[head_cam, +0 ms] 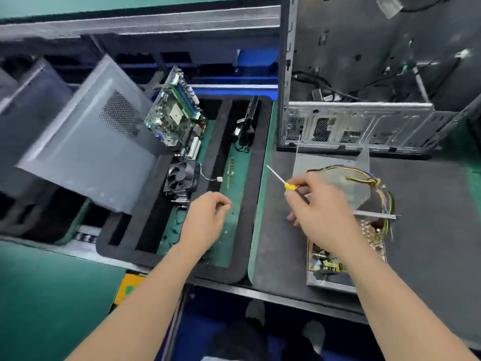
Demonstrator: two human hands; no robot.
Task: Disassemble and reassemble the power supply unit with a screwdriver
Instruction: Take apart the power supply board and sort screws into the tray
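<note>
Leaning at the far left, a grey side panel [86, 142] with a mesh vent, tilted. Next along, a black foam tray [234, 272] with long slots: motherboard [177, 115] stands tilted at the far end, cooler fan [181, 178] just in front of it, memory stick [230, 173] flat in the green-floored slot beside. Left hand [205, 220] hovers over that same slot, fingers curled, thumb and forefinger tips drawn together; cannot tell whether anything small is pinched. Right hand [320, 209] grips a screwdriver [282, 181] by its yellow handle, shaft pointing up and left toward the tray, tip in the air. Under that wrist the power supply unit [325, 261] sits opened on the dark mat [429, 204], circuit board exposed. Lid plate [330, 168] lies just beyond it, coloured wire bundle [374, 182] looping across to the right. Behind, an open computer case [364, 121] stands at the mat's far edge.
</note>
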